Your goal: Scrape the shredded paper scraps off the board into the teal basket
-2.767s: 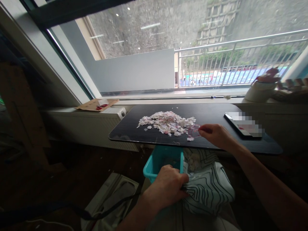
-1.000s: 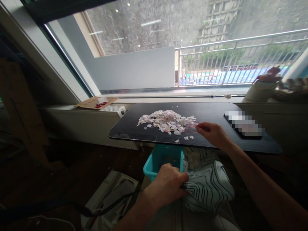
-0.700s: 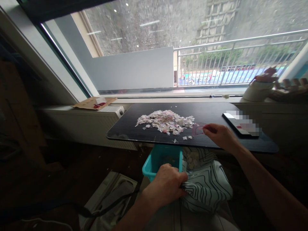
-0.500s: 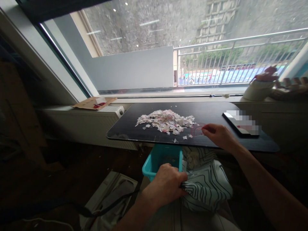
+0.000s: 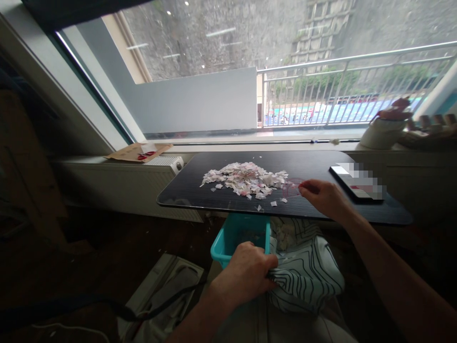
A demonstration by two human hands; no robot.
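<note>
My left hand (image 5: 250, 271) is closed at the near right corner of a turquoise plastic bin (image 5: 223, 238), gripping the gathered edge of a white cloth bag (image 5: 307, 271) with black stripes. It hides that corner of the bin. Paper scraps show inside the bag's mouth. Over the dark table (image 5: 303, 164), my right hand (image 5: 321, 197) pinches a clear, thin plastic piece (image 5: 292, 188) with reddish curved lines; its exact kind is unclear. That piece is at the right edge of a heap of small torn paper scraps (image 5: 246, 178). Several loose scraps lie near the table's front edge.
A phone or tablet (image 5: 357, 183) lies at the table's right. Brown paper (image 5: 139, 152) with something red on it rests on the radiator (image 5: 132, 183) to the left. A pale container (image 5: 383, 131) stands by the window. Below left is a pale, box-like object (image 5: 157, 286).
My right hand and the clear plastic piece have shifted very slightly up and left. A loose scrap near the piece now lies a little farther right. My left hand keeps its hold.
</note>
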